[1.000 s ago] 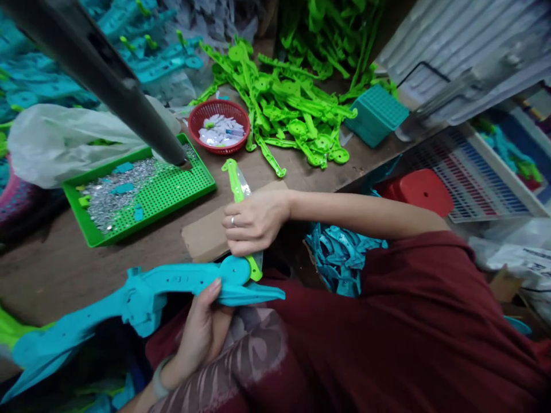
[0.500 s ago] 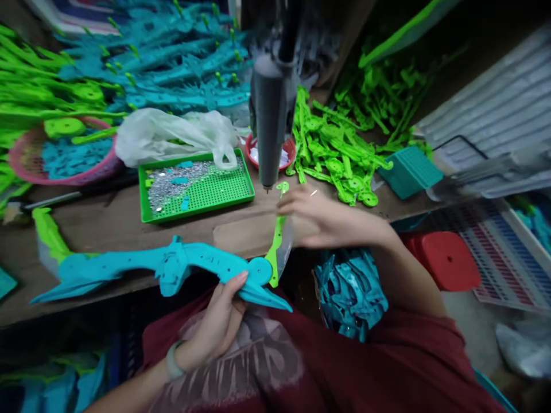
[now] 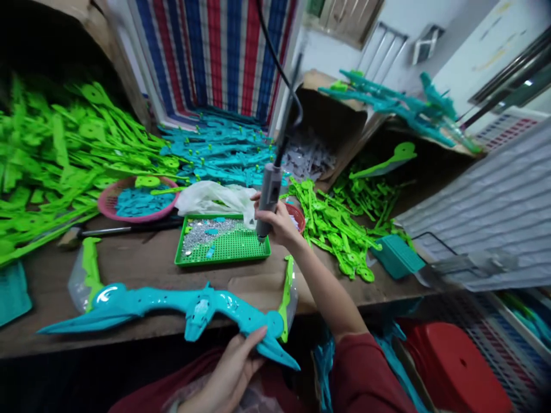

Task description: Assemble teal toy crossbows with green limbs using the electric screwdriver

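Centrally, the right hand (image 3: 279, 222) is closed round the driver (image 3: 270, 192), held nearly upright, tip down, apparently over the right end of the tray (image 3: 241, 249). The bow (image 3: 163, 304) lies leftward and toward the wearer from it, long axis roughly along the front edge of the desk (image 3: 142, 258), right tip projecting past that edge. Nearer to the bow, the left hand (image 3: 235, 364) pinches its right end, thumb above, fingers partly hidden beneath. Between tray and bow runs a strip of desk surface, with card (image 3: 253, 289) toward its right; farther right, the red basket (image 3: 300, 213) and green parts (image 3: 336, 229) crowd the driver's side.
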